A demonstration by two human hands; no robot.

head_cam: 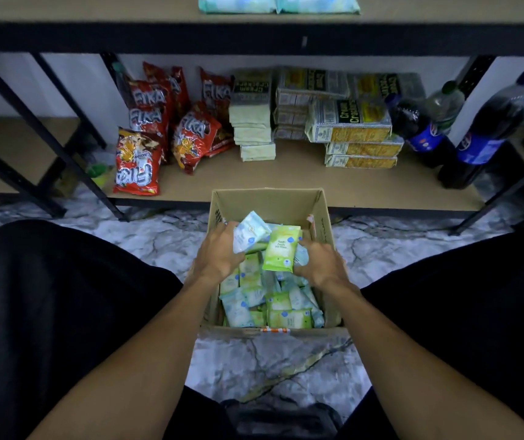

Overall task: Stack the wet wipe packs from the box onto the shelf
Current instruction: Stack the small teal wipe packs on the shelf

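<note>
Wipe packs [270, 303] fill the box [267, 201] on the floor [270, 360] before the shelf [95, 14]. Above them the left grip [219, 252] grasps a blue pack [249, 231] and the right grip [319, 265] a green pack [281, 249]. Two more packs [278, 3] lie side by side on the shelf.

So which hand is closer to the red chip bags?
Left. The left hand grips a blue pack over the box, just to the right of the chip bags. The right hand grips a green pack, farther to the right.
</note>
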